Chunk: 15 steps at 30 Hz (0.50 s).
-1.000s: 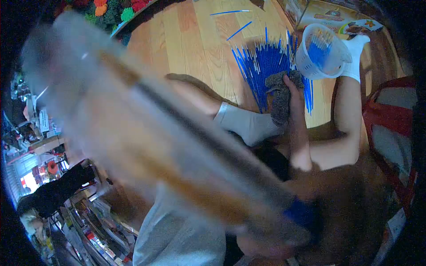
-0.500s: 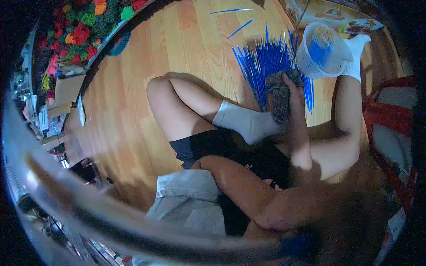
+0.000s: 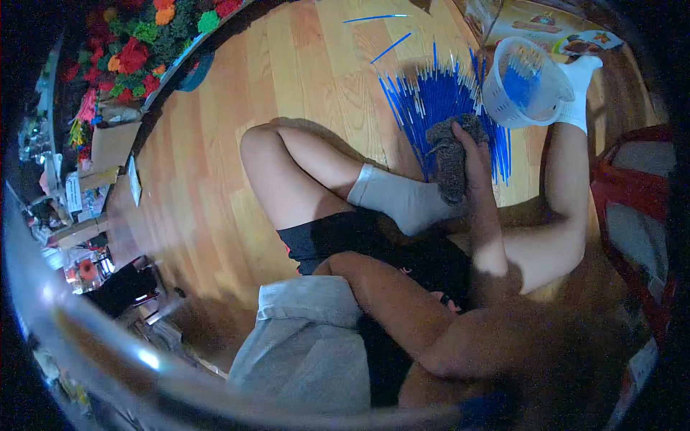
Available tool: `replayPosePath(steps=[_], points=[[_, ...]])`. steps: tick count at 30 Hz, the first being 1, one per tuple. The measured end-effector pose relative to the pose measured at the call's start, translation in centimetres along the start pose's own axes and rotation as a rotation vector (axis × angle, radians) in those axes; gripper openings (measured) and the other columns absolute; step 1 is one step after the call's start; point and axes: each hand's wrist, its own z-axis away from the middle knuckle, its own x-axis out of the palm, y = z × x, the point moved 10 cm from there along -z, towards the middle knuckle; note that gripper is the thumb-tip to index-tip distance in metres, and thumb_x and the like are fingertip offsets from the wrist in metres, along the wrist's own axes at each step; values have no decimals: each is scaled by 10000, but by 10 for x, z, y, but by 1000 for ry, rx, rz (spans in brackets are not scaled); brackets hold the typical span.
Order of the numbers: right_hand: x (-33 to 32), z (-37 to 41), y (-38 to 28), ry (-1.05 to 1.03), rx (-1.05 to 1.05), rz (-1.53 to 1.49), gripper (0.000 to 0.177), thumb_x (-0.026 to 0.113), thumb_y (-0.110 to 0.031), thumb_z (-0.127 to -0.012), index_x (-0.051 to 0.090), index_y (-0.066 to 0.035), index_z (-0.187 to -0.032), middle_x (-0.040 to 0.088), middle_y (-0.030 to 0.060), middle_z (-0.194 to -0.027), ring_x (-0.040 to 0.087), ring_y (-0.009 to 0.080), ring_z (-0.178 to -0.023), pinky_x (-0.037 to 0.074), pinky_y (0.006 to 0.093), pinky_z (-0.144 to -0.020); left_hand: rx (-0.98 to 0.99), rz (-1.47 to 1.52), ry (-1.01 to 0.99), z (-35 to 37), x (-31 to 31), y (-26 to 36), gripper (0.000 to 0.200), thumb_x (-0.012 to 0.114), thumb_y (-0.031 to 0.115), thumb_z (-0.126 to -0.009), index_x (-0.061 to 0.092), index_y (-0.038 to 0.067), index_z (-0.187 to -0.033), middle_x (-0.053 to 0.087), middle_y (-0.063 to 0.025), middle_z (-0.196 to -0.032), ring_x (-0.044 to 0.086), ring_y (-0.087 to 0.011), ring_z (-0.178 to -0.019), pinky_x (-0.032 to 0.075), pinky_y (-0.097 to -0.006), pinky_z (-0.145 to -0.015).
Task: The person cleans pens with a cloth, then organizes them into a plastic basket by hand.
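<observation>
My right hand [image 3: 476, 154] is closed round a dark grey fuzzy cloth [image 3: 451, 169], thumb on top. The bunched cloth rests over the near part of a fanned-out pile of slim blue sticks with pale tips [image 3: 438, 90], which look like thin paintbrushes. Just right of the pile stands a translucent plastic bucket [image 3: 496, 97], tilted, with more blue sticks inside. My left arm [image 3: 395, 309] is bent across my lap. Its hand cannot be made out in the dark blur at the lower right.
Two loose blue sticks [image 3: 392, 47] lie beyond the pile. My socked feet [image 3: 402, 197] are close to the pile and bucket. A printed carton [image 3: 532, 25] stands behind, a red-framed object [image 3: 632, 183] at right. Colourful fuzzy bunches [image 3: 133, 57] and clutter line the left.
My right hand has shifted slightly, and the cloth in it has turned and lies a little differently on the sticks. The whole view has moved slightly; the bucket and pile look unchanged.
</observation>
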Motion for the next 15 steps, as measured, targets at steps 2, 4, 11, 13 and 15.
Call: replayPosePath(steps=[2,4,11,13,15], points=[[2,5,3,13,78,-21,228,613,-250,-712,565,-71,-845,577,36,-769,537,144,-613,437,256,-570,2,-13,11,1,-3,1,272,363,322,-875,422,63,-817,395,-23,-599,413,-128,-512,363,-269,-505],[1,4,4,17,75,2,230,608,-250,-715,564,-69,-850,576,35,-766,537,145,-621,436,261,-574,8,-23,13,1,-4,-4,276,362,324,-876,422,61,-817,395,-23,-596,412,-128,-508,363,-268,-499],[-2,-1,-5,-28,-65,45,231,597,-246,-725,558,-63,-860,567,33,-764,537,141,-656,440,267,-593,-20,-228,248,3,-62,-5,287,358,330,-877,422,56,-817,392,-24,-586,409,-125,-494,363,-263,-480],[-2,8,-10,11,-67,-11,240,603,-250,-721,557,-62,-865,566,34,-772,537,145,-670,441,271,-612,-80,-439,461,12,-111,-6,290,357,331,-877,422,55,-817,392,-24,-583,409,-125,-490,363,-261,-474],[-5,11,-14,49,-71,-69,250,608,-253,-717,556,-62,-870,565,36,-779,537,148,-685,442,275,-631,-162,-717,697,25,-165,-3,294,356,333,-877,423,53,-817,391,-24,-580,408,-124,-486,363,-260,-469]])
